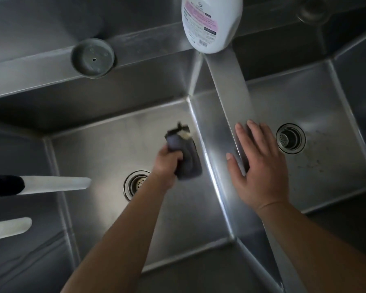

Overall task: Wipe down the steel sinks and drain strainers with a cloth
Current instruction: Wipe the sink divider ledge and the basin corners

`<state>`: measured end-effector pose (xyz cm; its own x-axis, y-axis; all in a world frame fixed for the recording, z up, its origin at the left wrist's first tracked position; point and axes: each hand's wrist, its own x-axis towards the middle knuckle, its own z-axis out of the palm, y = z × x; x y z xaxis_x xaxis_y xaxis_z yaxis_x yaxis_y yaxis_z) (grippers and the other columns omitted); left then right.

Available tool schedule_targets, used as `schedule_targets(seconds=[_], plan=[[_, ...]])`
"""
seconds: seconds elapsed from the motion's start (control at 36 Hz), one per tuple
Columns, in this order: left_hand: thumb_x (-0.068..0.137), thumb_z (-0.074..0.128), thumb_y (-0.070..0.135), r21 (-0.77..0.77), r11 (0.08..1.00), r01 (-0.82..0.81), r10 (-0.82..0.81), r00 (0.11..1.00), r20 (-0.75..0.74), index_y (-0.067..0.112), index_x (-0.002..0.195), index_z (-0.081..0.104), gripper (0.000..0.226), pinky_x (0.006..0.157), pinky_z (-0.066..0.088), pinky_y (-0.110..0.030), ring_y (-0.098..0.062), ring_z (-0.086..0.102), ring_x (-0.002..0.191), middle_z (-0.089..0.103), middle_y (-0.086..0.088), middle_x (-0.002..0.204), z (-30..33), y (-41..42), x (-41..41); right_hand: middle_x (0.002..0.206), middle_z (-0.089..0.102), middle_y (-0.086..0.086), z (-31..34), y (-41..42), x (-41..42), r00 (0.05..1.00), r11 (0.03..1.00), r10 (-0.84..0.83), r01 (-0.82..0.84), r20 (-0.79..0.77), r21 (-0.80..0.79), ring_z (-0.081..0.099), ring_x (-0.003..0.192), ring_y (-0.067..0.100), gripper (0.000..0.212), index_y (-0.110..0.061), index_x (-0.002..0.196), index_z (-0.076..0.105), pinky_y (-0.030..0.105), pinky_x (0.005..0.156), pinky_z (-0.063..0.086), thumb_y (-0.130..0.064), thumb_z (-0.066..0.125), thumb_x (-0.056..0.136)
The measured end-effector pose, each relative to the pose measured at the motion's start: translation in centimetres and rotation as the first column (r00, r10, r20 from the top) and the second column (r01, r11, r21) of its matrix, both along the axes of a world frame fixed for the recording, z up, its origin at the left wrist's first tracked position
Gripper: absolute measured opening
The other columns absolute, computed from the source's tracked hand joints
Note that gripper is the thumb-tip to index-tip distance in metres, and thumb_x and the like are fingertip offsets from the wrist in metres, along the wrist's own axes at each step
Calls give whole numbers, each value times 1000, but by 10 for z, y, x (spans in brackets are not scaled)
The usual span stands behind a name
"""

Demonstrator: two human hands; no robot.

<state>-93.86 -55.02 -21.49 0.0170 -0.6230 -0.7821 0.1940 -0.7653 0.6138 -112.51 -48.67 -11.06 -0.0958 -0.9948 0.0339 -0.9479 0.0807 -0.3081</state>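
Meanwhile my left hand [167, 160] holds the bunched cloth [185, 154] in a tight grip against the left sink [106, 140] wall, and my right hand [257, 166], fingers spread, braces on the divider [230, 89], where wet steel could let it slip.

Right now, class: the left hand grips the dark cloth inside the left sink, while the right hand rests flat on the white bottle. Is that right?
Not quite. The head view shows the right hand resting flat on the steel divider between the sinks, not the white bottle. The left hand does grip the dark cloth in the left sink.

Commercial kitchen; deep steel sinks [118, 132]; soap bottle [209, 24]
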Motion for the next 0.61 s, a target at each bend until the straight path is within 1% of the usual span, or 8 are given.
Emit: schedule_targets(seconds=[0.11, 0.17, 0.22, 0.28, 0.33, 0.44, 0.56, 0.61], plan=[[84, 34, -24, -239, 962, -129, 111, 990, -86, -8, 135, 49, 56, 88, 47, -43, -35, 57, 104, 59, -33, 122, 33, -48, -7, 158, 35, 2, 0, 1, 0, 1000, 1000, -5, 5, 5, 8, 26, 149, 29, 61, -22, 151, 40, 51, 102, 43, -44, 46, 95], [85, 36, -23, -294, 943, -154, 139, 988, -71, -2, 141, 48, 62, 100, 46, -47, -38, 58, 116, 57, -29, 134, 46, -73, -18, 158, 36, 3, 1, 0, 0, 1000, 1000, -6, 6, 7, 7, 26, 149, 29, 61, -22, 151, 41, 51, 100, 44, -44, 47, 95], [84, 39, -23, -327, 924, -197, 196, 980, -37, 1, 138, 53, 61, 101, 49, -39, -29, 62, 110, 64, -18, 124, 58, -92, -33, 158, 36, 3, 1, 0, 1, 1000, 1000, -9, 8, 5, 14, 26, 148, 29, 61, -22, 151, 41, 51, 100, 44, -45, 46, 95], [82, 41, -24, -352, 915, -199, 205, 979, -19, 4, 131, 56, 59, 87, 53, -30, -20, 61, 95, 65, -10, 107, 63, -102, -47, 158, 36, 2, 2, 0, 1, 1000, 1000, -14, 14, 2, 27, 25, 149, 28, 61, -22, 152, 40, 51, 102, 43, -45, 45, 96], [81, 46, -21, -359, 920, -160, 164, 986, -20, 14, 123, 55, 55, 78, 52, -33, -21, 58, 86, 62, -6, 97, 65, -105, -57, 159, 35, 2, 2, 0, 1, 1000, 999, -14, 14, -3, 40, 24, 149, 28, 61, -23, 152, 39, 51, 104, 42, -46, 44, 96], [83, 72, 5, -314, 936, -160, 134, 986, -103, 29, 110, 54, 40, 94, 53, -49, -27, 62, 93, 60, -9, 101, 64, -99, -64, 158, 36, 3, 3, 0, 1, 1000, 999, -5, 5, -2, 34, 25, 149, 30, 61, -21, 152, 40, 51, 104, 40, -47, 43, 97], [81, 77, 31, -198, 962, -188, 210, 973, 98, 17, 118, 60, 42, 97, 53, -44, -23, 66, 100, 68, -4, 108, 68, -107, -71, 160, 34, 2, 3, 1, 1, 1000, 999, -7, 7, -2, 39, 22, 150, 28, 62, -23, 153, 38, 51, 107, 38, -50, 41, 97], [87, 67, 28, -216, 968, -125, 161, 975, 156, 12, 102, 66, 22, 97, 51, -42, -29, 65, 101, 71, -7, 102, 73, -113, -77, 159, 34, 2, 3, 0, 1, 1000, 999, -14, 14, 3, 37, 23, 150, 28, 63, -23, 152, 38, 51, 107, 39, -51, 40, 96]])
